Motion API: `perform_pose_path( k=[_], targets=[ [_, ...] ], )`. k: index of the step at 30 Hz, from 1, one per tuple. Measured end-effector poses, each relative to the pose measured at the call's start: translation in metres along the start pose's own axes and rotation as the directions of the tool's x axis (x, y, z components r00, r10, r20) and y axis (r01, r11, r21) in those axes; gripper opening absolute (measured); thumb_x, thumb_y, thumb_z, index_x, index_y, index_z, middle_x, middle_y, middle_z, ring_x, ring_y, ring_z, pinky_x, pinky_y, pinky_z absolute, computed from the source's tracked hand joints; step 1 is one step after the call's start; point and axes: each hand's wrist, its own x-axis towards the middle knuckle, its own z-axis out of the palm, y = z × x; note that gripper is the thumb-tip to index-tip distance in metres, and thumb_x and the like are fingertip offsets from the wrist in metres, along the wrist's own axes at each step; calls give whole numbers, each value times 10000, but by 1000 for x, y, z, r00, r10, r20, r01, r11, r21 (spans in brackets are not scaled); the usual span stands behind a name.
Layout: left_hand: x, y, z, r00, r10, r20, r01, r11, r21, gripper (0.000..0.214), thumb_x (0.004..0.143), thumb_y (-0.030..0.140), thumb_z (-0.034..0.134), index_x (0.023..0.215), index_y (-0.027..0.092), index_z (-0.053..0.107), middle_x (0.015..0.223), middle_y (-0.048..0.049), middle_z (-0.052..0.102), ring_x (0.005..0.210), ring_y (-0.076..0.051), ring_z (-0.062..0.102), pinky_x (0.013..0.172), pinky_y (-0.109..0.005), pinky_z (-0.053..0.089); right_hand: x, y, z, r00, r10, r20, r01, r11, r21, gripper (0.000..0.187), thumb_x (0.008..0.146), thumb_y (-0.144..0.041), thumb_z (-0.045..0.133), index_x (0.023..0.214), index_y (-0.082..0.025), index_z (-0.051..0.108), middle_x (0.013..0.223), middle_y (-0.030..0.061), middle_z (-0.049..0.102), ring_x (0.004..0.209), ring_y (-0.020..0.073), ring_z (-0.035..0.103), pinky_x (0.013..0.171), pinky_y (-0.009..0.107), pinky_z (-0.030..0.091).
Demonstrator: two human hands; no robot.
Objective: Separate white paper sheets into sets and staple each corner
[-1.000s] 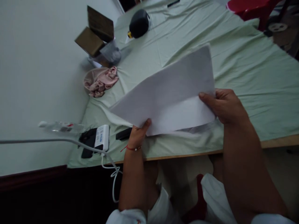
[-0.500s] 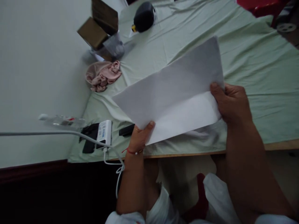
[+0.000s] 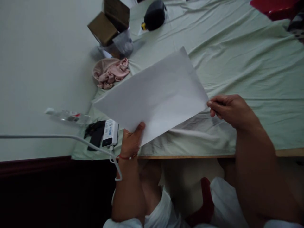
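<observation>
A plain white sheet of paper [image 3: 156, 91] is held tilted above the green cloth on the table. My left hand [image 3: 131, 139] grips its near left edge, thumb on top and the other fingers hidden underneath. At the near right corner of the sheet, my right hand [image 3: 230, 109] pinches the paper between thumb and fingertips. A red string bracelet circles my left wrist.
Left of the paper lie a white power bank [image 3: 110, 133] with a cable, a black flat item [image 3: 97, 136] and a clear plastic bottle [image 3: 68, 116]. Farther back are a pink cloth [image 3: 111, 74], an open cardboard box [image 3: 103, 28] and a black case [image 3: 155, 15].
The paper has shifted left and its fold has flattened out. My right hand has gone from a full grip on the right edge to a pinch at the near right corner.
</observation>
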Motion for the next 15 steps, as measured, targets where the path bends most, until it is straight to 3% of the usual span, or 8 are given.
perform_pose_path(
  k=[3,6,8,11,15],
  targets=[
    [-3,-2,1,1000,-8,16,8,1000,-15,873,628,642,946,1345,210,696,1272,-131,789,1246,-289,717,1185,-444,510,3,4,2,998,-50,-48,46,996,-72,240,910,-379,684,749,-208,736,634,-7,648,556,113,487,575,273,382],
    [-6,-6,0,1000,-18,17,18,1000,-24,815,651,633,938,1315,219,710,1278,-124,786,1256,-286,712,1190,-444,507,0,1,-1,995,-80,-66,81,997,7,183,880,-376,741,834,-204,785,819,11,736,762,140,605,744,272,459],
    [-7,-9,-1,999,-32,13,32,999,-28,797,642,620,946,1293,219,720,1241,-118,798,1241,-289,718,1181,-453,516,-3,-2,-4,998,-28,47,19,984,180,219,876,-425,776,921,-213,807,925,18,769,859,153,650,813,268,489],
    [-9,-13,-3,997,-66,39,68,997,-38,749,629,589,960,1240,215,741,1202,-111,808,1222,-289,723,1174,-465,521,-7,-3,-8,974,58,217,-141,910,391,291,836,-491,835,952,-225,813,907,16,776,821,150,681,774,255,531],
    [-13,-12,-5,989,-116,87,117,993,-16,608,649,554,955,1108,195,784,1156,-117,816,1172,-292,734,1146,-480,546,-9,0,-12,939,184,291,-301,847,438,353,670,-480,958,761,-179,797,780,39,756,691,145,662,652,239,533]
  ],
)
